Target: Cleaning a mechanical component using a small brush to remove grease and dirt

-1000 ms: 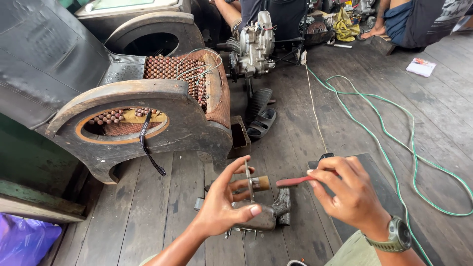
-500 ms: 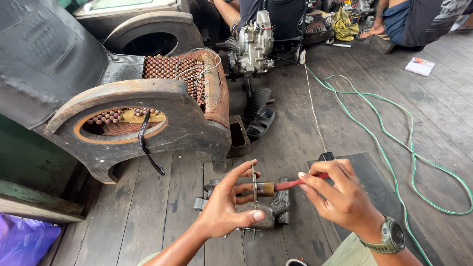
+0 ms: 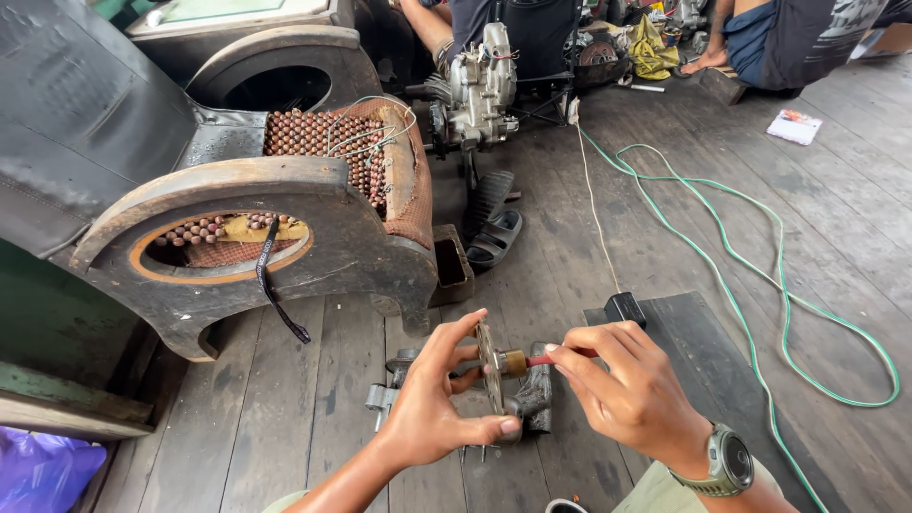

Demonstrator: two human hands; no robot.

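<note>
Two hands working over floor planks [image 3: 285, 418]: left hand [image 3: 432, 404] pinching perforated metal disc [image 3: 488, 368], right hand [image 3: 622, 380] closed around red-handled tool [image 3: 556, 358]; wooden beads [image 3: 313, 138] inside worn seat frame [image 3: 285, 256].

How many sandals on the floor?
2. Both black sandals lie together on the wooden floor below the engine: one tipped on edge, the other flat beside it. More could be hidden behind the engine or the seated people.
</note>
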